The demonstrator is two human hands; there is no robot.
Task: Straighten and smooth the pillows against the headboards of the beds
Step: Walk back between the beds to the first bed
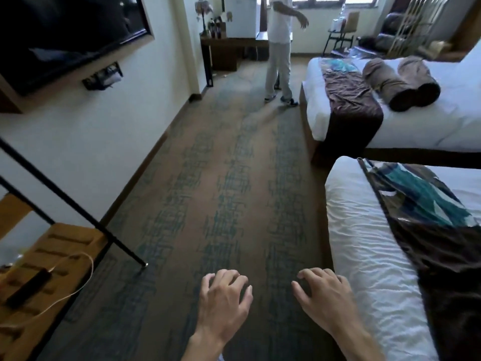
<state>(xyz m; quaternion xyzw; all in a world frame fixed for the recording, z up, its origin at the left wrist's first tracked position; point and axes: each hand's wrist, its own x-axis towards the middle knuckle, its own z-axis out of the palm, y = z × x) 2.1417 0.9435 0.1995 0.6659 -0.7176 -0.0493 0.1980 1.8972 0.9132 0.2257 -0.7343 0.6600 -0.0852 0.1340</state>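
While no brand, label or readable writing shows anywhere in the room, the count of things is plain: two beds stand along the right, the near bed (364, 256) and the far bed (426, 126), each with white sheets and one brown-and-teal bed runner across its foot, the near runner (429, 230) and the far runner (351, 100). Two brown bolster pillows (400, 82) lie side by side on the far bed, touching each other. Both headboards are cut off beyond the right edge, and no pillows show on the near bed.

The left hand (223, 306) and right hand (325, 298) hang over the patterned carpet (208, 191), fingers loosely bent and spread, holding nothing; the right hand is just beside the near bed's edge.

A second person (279, 48), head out of frame, stands at the far end near a dark desk (229, 48). A wall television (65, 35) is partly cropped at upper left. Near left, a wooden rack (52, 256) carries a dark device with a pale cable (78, 282); what the device is cannot be made out.
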